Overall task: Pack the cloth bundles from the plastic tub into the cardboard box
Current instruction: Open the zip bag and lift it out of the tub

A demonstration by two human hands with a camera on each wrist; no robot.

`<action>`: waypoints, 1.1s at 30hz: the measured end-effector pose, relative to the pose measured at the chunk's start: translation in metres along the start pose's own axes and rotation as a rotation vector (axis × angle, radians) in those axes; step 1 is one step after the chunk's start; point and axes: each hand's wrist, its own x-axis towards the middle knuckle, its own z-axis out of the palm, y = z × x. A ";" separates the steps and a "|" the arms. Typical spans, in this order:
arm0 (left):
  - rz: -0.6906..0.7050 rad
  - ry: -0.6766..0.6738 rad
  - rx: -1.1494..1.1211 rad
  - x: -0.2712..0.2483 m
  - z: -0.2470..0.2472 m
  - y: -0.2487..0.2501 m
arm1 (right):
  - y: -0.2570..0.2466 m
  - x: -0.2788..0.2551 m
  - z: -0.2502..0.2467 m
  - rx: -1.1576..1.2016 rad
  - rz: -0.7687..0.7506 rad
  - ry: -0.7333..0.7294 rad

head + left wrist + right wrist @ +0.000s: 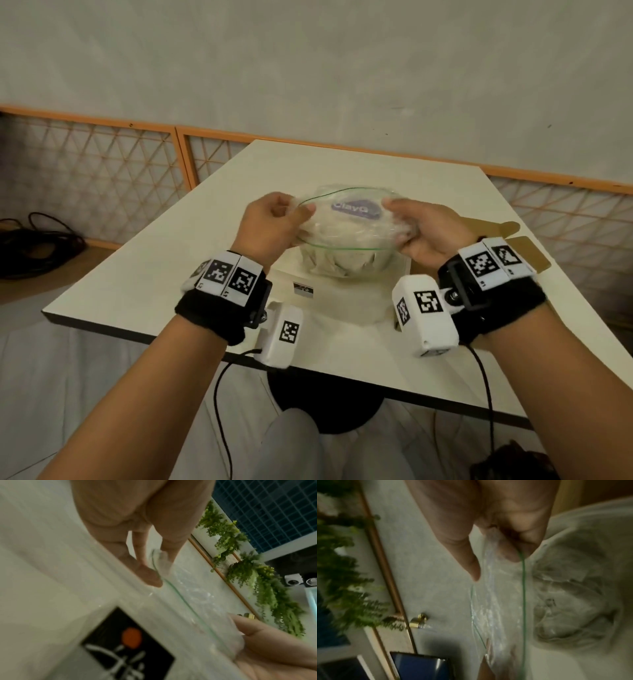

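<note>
Both wrists frame the surface (144,274), above which the cloth bundle (342,226) in its clear slippery bag hangs over the tub, soft and light, left hand (274,226) and right hand (421,233) pinching the bag's corners, best grip there

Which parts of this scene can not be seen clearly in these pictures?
- Brown cardboard box, head view: mostly hidden behind the right hand.
- White plastic tub, head view: its inside is covered by the clear green-edged plastic bag of cloth.
- Left hand grip: blurred in the left wrist view.
</note>
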 end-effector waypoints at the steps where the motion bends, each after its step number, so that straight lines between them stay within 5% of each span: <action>1: -0.016 0.021 0.017 0.003 -0.003 -0.003 | 0.004 0.000 -0.002 -0.063 -0.041 -0.020; 7: -0.221 -0.145 -0.159 0.007 -0.003 -0.009 | 0.032 -0.007 -0.003 -0.447 -0.192 0.101; 10: -0.292 -0.239 -0.347 0.005 -0.004 -0.010 | 0.037 -0.008 0.000 -0.255 -0.161 0.108; 16: -0.409 -0.283 -0.439 -0.002 0.000 0.002 | 0.030 -0.004 0.014 0.262 0.170 0.027; 19: -0.342 -0.394 -0.254 -0.007 0.006 0.009 | 0.025 0.000 0.015 0.196 0.133 0.059; 24: -0.352 -0.271 -0.285 -0.001 0.011 0.009 | 0.015 -0.001 0.008 0.298 0.035 -0.072; 26: -0.399 -0.247 -0.456 0.001 0.011 0.008 | 0.018 -0.005 0.006 0.131 -0.032 -0.126; 30: -0.418 -0.380 -0.761 -0.007 0.012 0.017 | 0.032 -0.001 -0.002 -0.335 -0.154 0.020; 33: -0.257 -0.397 -0.488 -0.009 0.011 0.015 | 0.032 0.002 -0.005 -0.316 -0.172 0.122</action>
